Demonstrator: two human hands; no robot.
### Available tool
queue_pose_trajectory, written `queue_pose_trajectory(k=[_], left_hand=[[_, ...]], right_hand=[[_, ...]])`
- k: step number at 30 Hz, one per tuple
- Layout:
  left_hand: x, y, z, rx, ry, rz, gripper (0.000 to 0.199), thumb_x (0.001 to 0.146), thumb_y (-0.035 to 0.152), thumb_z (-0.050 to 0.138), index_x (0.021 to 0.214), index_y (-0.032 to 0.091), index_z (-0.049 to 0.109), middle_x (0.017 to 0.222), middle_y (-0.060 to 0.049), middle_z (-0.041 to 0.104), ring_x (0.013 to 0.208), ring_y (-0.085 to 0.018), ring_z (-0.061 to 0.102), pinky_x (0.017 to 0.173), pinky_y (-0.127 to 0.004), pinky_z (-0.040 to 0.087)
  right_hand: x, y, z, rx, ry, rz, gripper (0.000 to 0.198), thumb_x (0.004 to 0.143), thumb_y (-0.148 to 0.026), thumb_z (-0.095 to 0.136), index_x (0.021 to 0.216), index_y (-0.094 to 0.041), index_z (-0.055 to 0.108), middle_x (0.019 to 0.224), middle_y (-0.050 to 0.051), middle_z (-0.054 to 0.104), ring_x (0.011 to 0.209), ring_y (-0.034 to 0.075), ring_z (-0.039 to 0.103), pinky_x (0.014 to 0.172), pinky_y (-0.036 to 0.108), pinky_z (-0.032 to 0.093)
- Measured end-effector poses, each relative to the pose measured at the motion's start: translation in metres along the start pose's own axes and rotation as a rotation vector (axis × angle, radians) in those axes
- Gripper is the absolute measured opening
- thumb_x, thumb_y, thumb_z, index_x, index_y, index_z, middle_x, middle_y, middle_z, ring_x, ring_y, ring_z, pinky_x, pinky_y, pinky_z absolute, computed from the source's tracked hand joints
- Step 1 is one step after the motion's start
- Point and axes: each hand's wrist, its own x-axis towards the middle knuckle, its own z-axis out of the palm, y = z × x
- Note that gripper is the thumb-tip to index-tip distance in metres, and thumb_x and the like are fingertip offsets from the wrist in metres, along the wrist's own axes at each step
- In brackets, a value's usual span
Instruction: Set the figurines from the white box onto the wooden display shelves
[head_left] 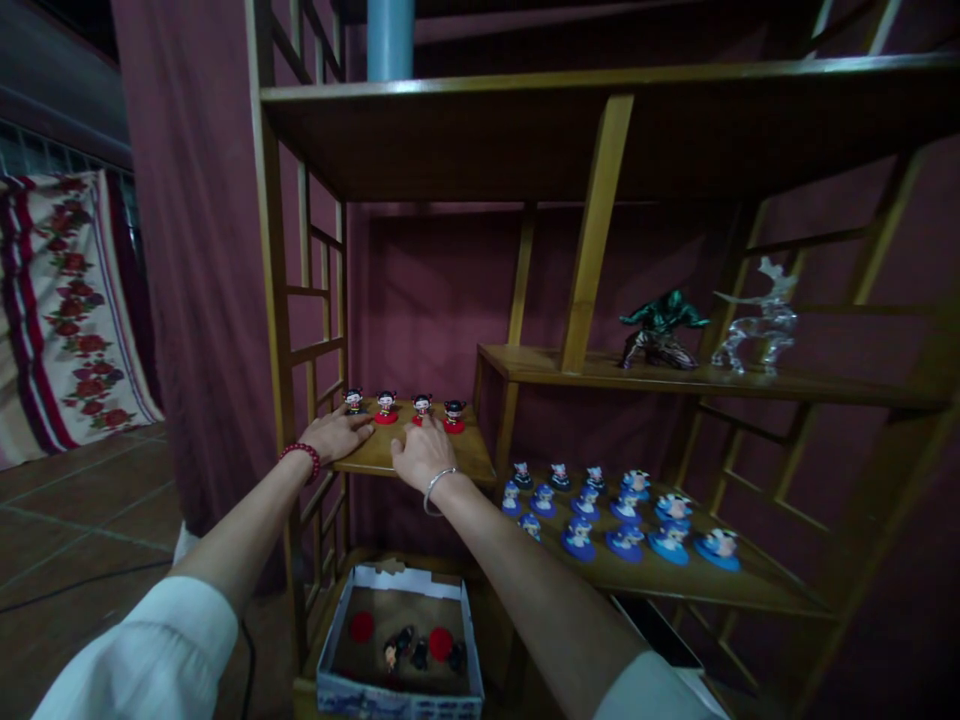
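Four small figurines with black hair stand in a row on the left wooden shelf [405,452]. My left hand [336,437] lies at the shelf's left front edge, fingers stretched toward the leftmost figurine [353,400] and the thumb apart; its base is partly hidden. Against the third figurine [421,404] rest the fingertips of my right hand [424,455], covering part of its red base. The right thumb is spread away to the side. Between the hands stands the second figurine [385,403] on a red base. The fourth figurine [454,414] is just right of my right fingers.
Below, an open cardboard box [474,640] holds more figurines and red discs. On the lower right shelf [780,590] stand several blue-based figurines [626,540]. Above them are a dark green statue [664,330] and a clear deer ornament [761,325]. A wooden upright [275,300] borders the left.
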Motion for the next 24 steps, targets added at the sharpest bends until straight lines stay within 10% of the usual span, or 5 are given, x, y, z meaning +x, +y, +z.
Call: queue_pose_trajectory(k=[24], left_hand=[[0.000,0.002,0.000,0.027,-0.015,-0.014,0.058,0.076,0.062,0.017,0.125,0.037,0.037,0.137,0.000,0.033,0.121,-0.023,0.035,0.094,-0.037,0.031]], right_hand=[[0.018,0.005,0.005,0.016,-0.139,0.130,0.055,0.077,-0.043,0.038,0.115,-0.007,0.052,0.132,0.021,0.034,0.124,0.033,0.023,0.097,0.046,0.015]])
